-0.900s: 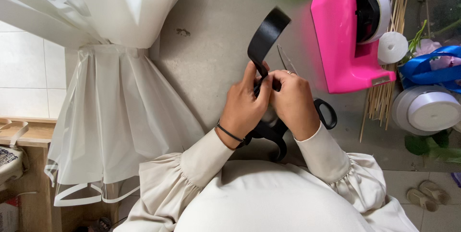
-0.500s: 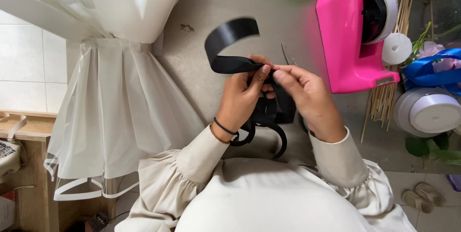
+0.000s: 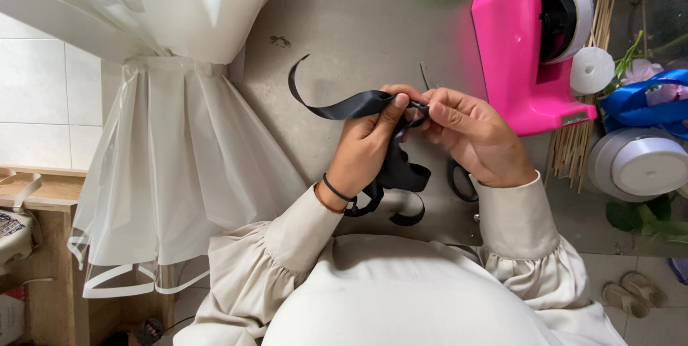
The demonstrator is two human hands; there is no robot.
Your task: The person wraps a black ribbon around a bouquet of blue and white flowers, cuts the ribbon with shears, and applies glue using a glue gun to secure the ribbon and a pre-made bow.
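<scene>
My left hand [image 3: 369,142] and my right hand [image 3: 469,135] meet over the grey table [image 3: 358,23], both pinching a black satin ribbon [image 3: 337,108]. One end of the ribbon curls out to the left and up. More loops of it hang below my hands near my wrists. Black scissor handles [image 3: 459,181] lie on the table under my right wrist, mostly hidden. A thin metal pin or needle [image 3: 424,76] lies just above my fingers.
A pink tape dispenser [image 3: 519,52] stands at the right, with wooden skewers [image 3: 580,138], a white ribbon spool [image 3: 638,163] and blue ribbon [image 3: 641,106] beside it. White pleated translucent wrapping [image 3: 172,138] drapes over the table's left edge. A wooden shelf [image 3: 36,188] is lower left.
The ribbon's free end, earlier standing up above my hands, has swung down and out to the left. My hands have closed together on the fold.
</scene>
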